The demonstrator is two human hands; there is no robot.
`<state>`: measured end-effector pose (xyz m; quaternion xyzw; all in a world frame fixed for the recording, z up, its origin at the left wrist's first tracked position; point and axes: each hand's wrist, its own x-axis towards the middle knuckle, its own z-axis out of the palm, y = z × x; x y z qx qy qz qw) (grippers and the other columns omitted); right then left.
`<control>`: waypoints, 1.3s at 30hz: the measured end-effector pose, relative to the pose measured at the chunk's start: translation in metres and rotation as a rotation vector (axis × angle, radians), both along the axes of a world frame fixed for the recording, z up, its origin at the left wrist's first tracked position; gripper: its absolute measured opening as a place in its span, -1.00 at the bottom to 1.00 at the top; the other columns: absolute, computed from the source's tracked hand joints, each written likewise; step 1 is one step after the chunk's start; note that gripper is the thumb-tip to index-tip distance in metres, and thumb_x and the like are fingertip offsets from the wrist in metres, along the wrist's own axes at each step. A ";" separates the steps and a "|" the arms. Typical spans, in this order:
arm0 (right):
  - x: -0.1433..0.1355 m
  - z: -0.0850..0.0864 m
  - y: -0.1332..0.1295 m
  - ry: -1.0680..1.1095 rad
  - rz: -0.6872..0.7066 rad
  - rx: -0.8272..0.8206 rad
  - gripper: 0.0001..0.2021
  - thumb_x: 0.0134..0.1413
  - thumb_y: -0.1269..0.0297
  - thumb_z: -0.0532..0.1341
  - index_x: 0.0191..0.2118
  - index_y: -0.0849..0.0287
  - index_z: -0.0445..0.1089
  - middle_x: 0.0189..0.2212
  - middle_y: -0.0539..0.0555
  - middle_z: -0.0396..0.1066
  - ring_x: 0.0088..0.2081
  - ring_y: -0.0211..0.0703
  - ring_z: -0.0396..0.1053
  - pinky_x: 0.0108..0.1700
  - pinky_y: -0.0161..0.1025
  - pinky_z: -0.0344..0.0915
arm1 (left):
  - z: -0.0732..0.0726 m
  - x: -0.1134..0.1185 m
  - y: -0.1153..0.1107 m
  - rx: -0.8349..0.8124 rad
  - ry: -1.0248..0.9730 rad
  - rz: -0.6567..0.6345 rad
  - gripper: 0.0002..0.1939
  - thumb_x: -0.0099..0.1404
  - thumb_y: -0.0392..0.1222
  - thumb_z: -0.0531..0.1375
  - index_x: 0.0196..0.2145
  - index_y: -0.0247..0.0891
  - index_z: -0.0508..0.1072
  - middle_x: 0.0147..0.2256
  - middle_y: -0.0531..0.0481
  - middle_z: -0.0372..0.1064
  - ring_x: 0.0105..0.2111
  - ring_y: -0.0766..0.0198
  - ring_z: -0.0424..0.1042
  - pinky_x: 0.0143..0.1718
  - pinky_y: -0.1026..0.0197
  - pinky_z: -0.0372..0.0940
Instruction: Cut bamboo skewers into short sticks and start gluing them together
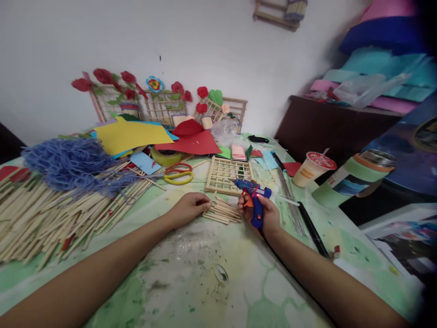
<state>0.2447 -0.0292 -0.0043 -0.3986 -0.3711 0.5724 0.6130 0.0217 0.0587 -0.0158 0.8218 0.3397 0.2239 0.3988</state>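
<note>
My right hand (261, 212) is wrapped round a blue hot glue gun (256, 200) with an orange trigger. A clear glue stick (287, 199) sticks out of its back, and its nozzle points left over a small wooden lattice (221, 175). Fingers pinched, my left hand (189, 210) is at the left ends of a small pile of short wooden sticks (223, 210) and appears to grip one of them. The pile lies between my two hands, just in front of the lattice.
Long sticks (41, 223) and tangled blue yarn (68, 159) cover the left. Scissors (178, 175), tape (167, 158) and yellow paper (133, 136) lie behind. On the right are a black pen (312, 230), thin wires (292, 205), a drink cup (312, 168) and a green flask (353, 180).
</note>
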 end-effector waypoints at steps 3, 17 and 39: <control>-0.002 -0.006 0.000 0.010 -0.004 0.015 -0.73 -0.08 0.03 0.02 -0.40 0.13 0.25 -0.47 0.07 0.28 -0.45 -0.14 0.26 -0.34 -0.17 0.27 | 0.000 0.001 -0.001 0.011 0.000 0.004 -0.67 0.22 0.00 0.08 -0.35 -0.32 0.48 -0.52 0.03 0.35 -0.49 0.32 0.26 -0.47 0.32 0.14; -0.005 -0.008 -0.014 0.040 -0.009 0.020 -0.76 -0.22 0.12 0.21 -0.43 0.19 0.32 -0.49 0.05 0.31 -0.51 -0.22 0.20 -0.48 -0.27 0.14 | -0.002 0.012 -0.003 0.148 0.050 0.096 -0.71 0.20 -0.03 0.12 -0.33 -0.28 0.51 -0.41 -0.01 0.44 -0.44 0.29 0.33 -0.43 0.32 0.18; -0.001 -0.010 -0.013 0.004 -0.010 -0.016 -0.77 -0.20 0.13 0.22 -0.44 0.20 0.36 -0.52 0.05 0.38 -0.56 -0.27 0.23 -0.54 -0.33 0.11 | 0.063 -0.047 -0.033 0.452 0.063 0.061 -0.80 0.23 -0.14 0.10 -0.32 -0.26 0.47 -0.38 -0.05 0.43 -0.40 0.30 0.35 -0.31 0.27 0.25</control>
